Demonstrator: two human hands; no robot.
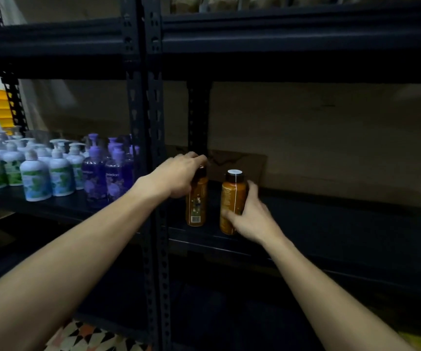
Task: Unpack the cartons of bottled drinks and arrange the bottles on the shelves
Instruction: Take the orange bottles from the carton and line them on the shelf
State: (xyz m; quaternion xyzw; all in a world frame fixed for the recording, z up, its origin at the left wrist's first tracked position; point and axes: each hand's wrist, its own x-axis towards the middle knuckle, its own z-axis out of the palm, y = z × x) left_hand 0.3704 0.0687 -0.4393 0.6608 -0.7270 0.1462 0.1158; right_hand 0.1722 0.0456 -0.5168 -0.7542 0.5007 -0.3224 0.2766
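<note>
Two-bottle placement, front edge of shelf: left hand grips left bottle by cap, right hand wraps right bottle; I'd release next.

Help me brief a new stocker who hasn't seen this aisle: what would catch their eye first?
At centre, two hands hold drinks upright at the dark metal shelf: the left hand grips the cap of an orange plastic bottle, and the right hand wraps the body of a second orange plastic bottle. In the bay to the left stand white pump bottles and purple pump bottles.
</note>
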